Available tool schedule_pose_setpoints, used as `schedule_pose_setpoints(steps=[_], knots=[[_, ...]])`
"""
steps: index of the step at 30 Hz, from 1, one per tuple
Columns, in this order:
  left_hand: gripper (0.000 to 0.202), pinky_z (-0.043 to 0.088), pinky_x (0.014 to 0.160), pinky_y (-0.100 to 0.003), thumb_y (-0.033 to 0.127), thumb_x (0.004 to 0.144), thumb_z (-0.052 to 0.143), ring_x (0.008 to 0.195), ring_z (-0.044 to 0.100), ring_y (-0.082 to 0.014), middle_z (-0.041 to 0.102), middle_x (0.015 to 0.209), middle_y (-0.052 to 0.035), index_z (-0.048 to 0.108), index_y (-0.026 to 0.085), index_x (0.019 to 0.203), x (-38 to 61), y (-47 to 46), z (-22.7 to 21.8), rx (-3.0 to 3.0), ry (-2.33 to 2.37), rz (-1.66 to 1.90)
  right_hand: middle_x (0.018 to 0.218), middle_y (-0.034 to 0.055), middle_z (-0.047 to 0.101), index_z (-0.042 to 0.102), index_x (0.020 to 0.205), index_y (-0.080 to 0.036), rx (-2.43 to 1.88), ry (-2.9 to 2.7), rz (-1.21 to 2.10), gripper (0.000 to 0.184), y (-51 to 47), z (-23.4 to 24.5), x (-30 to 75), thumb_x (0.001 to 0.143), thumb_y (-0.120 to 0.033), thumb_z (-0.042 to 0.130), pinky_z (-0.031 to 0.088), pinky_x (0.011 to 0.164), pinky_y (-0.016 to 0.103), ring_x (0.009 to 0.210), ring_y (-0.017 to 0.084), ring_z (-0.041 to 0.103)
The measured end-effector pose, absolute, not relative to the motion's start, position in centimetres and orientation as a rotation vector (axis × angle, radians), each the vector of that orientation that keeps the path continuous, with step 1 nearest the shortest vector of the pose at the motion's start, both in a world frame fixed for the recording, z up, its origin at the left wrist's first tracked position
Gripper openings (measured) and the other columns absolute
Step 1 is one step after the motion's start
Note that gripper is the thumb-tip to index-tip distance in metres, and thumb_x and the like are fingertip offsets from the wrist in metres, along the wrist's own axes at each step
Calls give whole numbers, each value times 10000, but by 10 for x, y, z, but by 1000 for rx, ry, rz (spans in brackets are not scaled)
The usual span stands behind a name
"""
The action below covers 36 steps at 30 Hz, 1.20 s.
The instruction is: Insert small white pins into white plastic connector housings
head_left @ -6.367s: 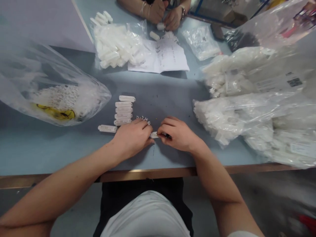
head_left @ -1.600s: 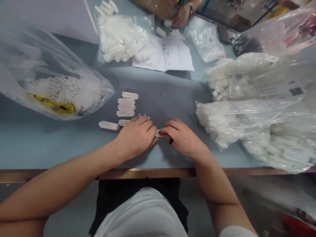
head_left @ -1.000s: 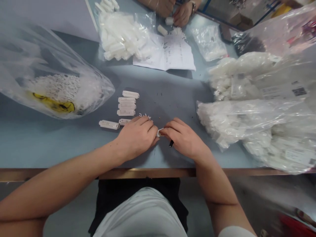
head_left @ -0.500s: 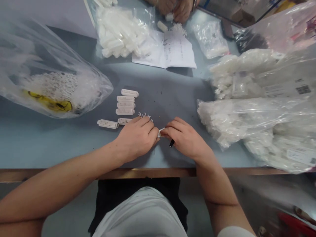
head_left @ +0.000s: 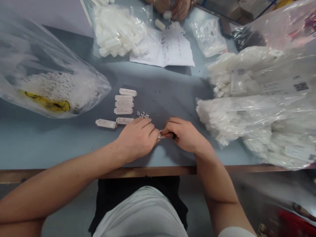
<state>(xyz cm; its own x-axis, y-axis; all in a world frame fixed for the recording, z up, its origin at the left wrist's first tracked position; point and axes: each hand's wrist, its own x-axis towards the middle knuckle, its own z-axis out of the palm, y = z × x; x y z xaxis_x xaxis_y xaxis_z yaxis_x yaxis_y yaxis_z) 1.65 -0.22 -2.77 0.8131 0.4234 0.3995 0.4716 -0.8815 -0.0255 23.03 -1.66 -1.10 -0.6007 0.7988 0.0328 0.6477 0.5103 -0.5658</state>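
My left hand is closed around a small white plastic part, most of it hidden by the fingers. Its end shows at my left fingertips, where my right fingers meet it. My right hand is pinched shut on a slim tool with a black end; the rest of that tool is hidden. Just beyond my left knuckles lies a little pile of tiny white pieces. Left of the pile rest several slotted white plastic strips, among them a near one and a far one.
A clear bag of white parts bulges at left. More filled bags crowd the right side. At the back are a bag of white pieces, a paper sheet and another person's hands. The table edge runs before me.
My right hand has turned slightly, and the tool's black end has swung up and nearer its fingers. My left hand keeps its grip. The whole view has shifted a little.
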Motion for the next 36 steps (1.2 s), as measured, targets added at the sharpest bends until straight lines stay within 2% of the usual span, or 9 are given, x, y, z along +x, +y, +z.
schedule_pose_setpoints(steps=[10, 18, 25, 29, 33, 36], knots=[[286, 378, 592, -339, 222, 940, 483, 664, 499, -195, 536, 623, -44, 585, 168, 678, 19, -1, -30, -2878, -681, -590, 799, -8, 607, 599, 777, -180, -1281, -2303, 1021, 181, -11, -10, 230, 761, 0, 595, 406, 655, 214, 717, 110, 551], [242, 374, 593, -339, 192, 925, 491, 669, 497, -200, 533, 625, -38, 588, 171, 704, 19, -1, -31, -2864, -676, -613, 730, -32, 606, 578, 728, -180, -1362, -2150, 1231, 136, -7, -11, 229, 780, -129, 693, 390, 632, 216, 667, 99, 517], [271, 399, 628, -333, 259, 943, 492, 700, 517, -198, 564, 650, -48, 607, 167, 715, 18, 2, -31, -2871, -712, -576, 727, -32, 617, 613, 763, -178, -1446, -2035, 1313, 119, -2, -14, 232, 762, -201, 730, 392, 622, 223, 655, 103, 502], [277, 413, 639, -332, 250, 933, 494, 722, 539, -203, 573, 654, -58, 611, 159, 699, 17, 3, -31, -2890, -765, -593, 754, -22, 639, 653, 821, -184, -1433, -2046, 1210, 128, 0, -16, 241, 774, -251, 751, 412, 633, 232, 664, 114, 526], [269, 441, 664, -350, 244, 930, 495, 750, 561, -218, 595, 683, -66, 625, 155, 712, 16, 4, -33, -2896, -793, -545, 806, 12, 652, 710, 903, -205, -1321, -2269, 820, 63, -6, -11, 243, 868, -230, 664, 440, 686, 251, 742, 138, 581], [272, 457, 675, -362, 266, 933, 503, 764, 572, -228, 610, 702, -70, 634, 155, 721, 15, 4, -34, -2902, -792, -514, 814, 32, 639, 749, 963, -235, -1175, -2452, 542, 162, -12, -8, 241, 927, -229, 592, 446, 713, 260, 777, 149, 577]])
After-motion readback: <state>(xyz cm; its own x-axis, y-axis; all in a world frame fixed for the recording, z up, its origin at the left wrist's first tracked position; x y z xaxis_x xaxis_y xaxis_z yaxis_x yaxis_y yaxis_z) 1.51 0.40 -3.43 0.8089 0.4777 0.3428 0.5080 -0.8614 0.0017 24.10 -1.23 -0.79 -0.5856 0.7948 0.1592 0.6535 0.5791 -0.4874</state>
